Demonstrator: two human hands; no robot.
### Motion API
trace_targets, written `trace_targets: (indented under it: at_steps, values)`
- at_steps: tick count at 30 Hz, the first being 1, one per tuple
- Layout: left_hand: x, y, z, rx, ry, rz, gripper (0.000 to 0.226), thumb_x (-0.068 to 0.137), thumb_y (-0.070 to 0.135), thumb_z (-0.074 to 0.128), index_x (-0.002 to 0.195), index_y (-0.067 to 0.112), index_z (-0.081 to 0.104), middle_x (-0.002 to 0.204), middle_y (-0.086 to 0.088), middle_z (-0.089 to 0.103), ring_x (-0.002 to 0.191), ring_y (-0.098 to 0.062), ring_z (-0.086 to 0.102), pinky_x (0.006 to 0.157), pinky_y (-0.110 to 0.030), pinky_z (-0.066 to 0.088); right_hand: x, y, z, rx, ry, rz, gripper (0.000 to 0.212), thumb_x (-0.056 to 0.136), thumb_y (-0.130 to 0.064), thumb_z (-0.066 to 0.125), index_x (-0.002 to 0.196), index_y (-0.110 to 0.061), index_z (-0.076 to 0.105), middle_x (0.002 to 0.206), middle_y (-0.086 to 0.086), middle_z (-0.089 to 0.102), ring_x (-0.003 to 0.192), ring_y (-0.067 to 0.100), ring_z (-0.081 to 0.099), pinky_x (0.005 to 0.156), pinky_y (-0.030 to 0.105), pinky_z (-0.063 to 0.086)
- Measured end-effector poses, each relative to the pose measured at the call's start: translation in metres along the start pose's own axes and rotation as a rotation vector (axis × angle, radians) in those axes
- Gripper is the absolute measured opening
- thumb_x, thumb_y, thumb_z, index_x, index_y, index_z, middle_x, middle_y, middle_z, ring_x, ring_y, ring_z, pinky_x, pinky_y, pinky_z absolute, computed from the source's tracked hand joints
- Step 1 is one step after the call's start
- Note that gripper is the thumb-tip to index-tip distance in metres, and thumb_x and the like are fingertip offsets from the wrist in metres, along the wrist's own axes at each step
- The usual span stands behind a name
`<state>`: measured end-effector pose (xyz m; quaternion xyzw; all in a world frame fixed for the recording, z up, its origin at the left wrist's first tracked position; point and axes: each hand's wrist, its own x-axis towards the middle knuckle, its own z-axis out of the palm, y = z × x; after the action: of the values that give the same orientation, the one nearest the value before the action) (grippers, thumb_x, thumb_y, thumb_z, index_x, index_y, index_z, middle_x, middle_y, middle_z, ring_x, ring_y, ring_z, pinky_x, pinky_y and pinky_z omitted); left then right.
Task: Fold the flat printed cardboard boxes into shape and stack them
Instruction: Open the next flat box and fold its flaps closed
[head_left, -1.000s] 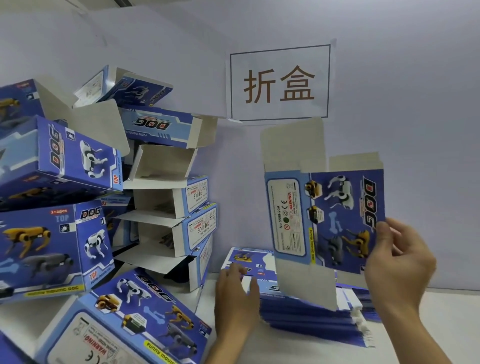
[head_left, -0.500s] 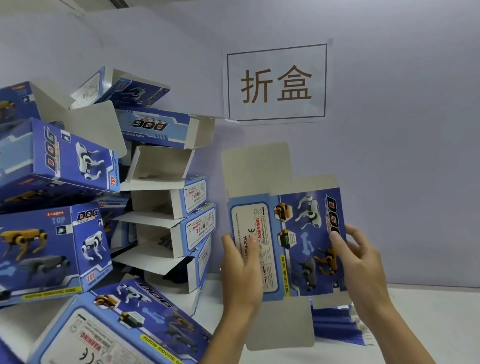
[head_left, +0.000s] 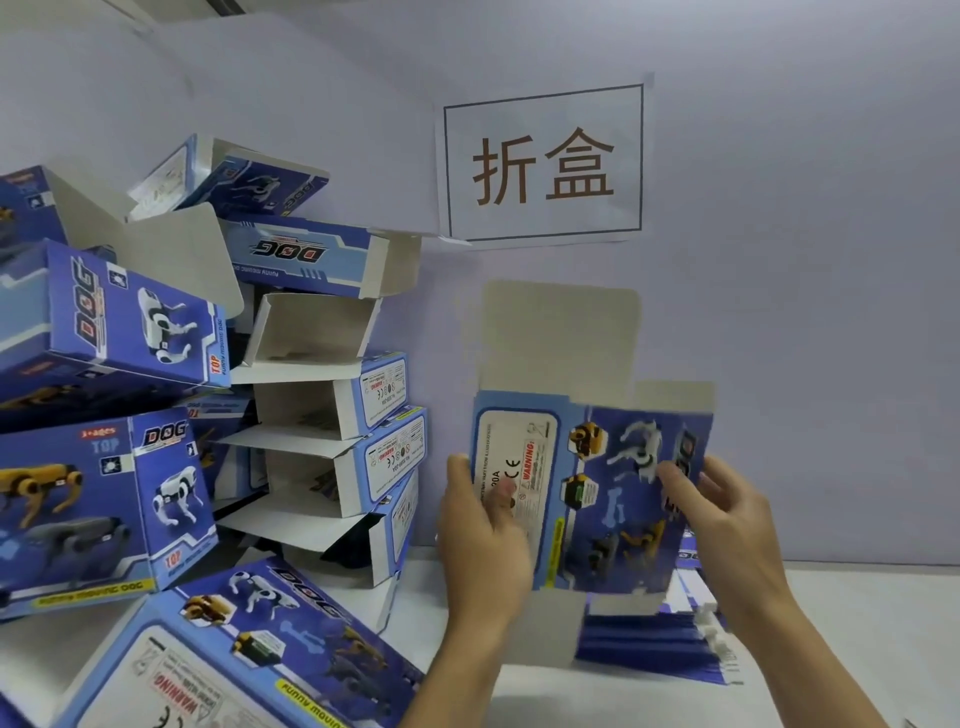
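Note:
I hold one flat blue printed box upright in front of the wall, its grey flaps sticking out above and below. My left hand grips its left edge, thumb on the white warning panel. At the right edge my right hand pinches the box, thumb on the printed face. Behind and below it lies a stack of flat blue boxes on the white table. At the left rises a pile of folded boxes, several with open flaps.
A white paper sign with two brown characters hangs on the pale wall. More folded boxes crowd the left side, and one lies tilted at the near left. The white table runs along the right.
The flat box has come down and left from high at the right to the middle. My left hand rose from the table and took its left edge.

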<state>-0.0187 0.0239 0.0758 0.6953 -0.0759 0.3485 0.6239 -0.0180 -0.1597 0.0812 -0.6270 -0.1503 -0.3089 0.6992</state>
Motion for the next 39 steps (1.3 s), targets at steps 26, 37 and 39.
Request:
trace_targets:
  at_steps: [26,37,39]
  values:
    - [-0.003,0.016,-0.007,0.665,-0.174,0.588,0.068,0.087,0.009,0.059,0.147,0.037,0.043,0.164,-0.001,0.012,0.149,-0.027,0.013,0.114,-0.046,0.036,0.002,-0.063,0.020,-0.765,-0.225,-0.331,0.027,0.092,-0.009,0.063,0.067,-0.017,0.070,0.065,-0.005,0.068,0.066,0.016,0.065,0.063,0.033,0.050]
    - [-0.005,0.033,-0.011,0.484,-0.136,0.635,0.031,0.077,0.031,0.057,0.104,0.041,0.048,0.155,0.003,0.011,0.142,-0.024,0.020,0.088,-0.028,0.047,-0.005,-0.072,0.026,-0.799,-0.171,-0.208,0.027,0.088,-0.019,0.059,0.064,-0.031,0.066,0.068,-0.016,0.068,0.074,0.006,0.065,0.069,0.035,0.055]
    - [-0.005,0.034,-0.013,0.483,-0.150,0.620,0.028,0.076,0.037,0.054,0.103,0.041,0.049,0.156,0.005,0.008,0.143,-0.019,0.017,0.090,-0.030,0.049,-0.008,-0.077,0.030,-0.791,-0.251,-0.172,0.026,0.089,-0.023,0.056,0.066,-0.030,0.067,0.067,-0.013,0.067,0.069,0.008,0.064,0.066,0.036,0.055]
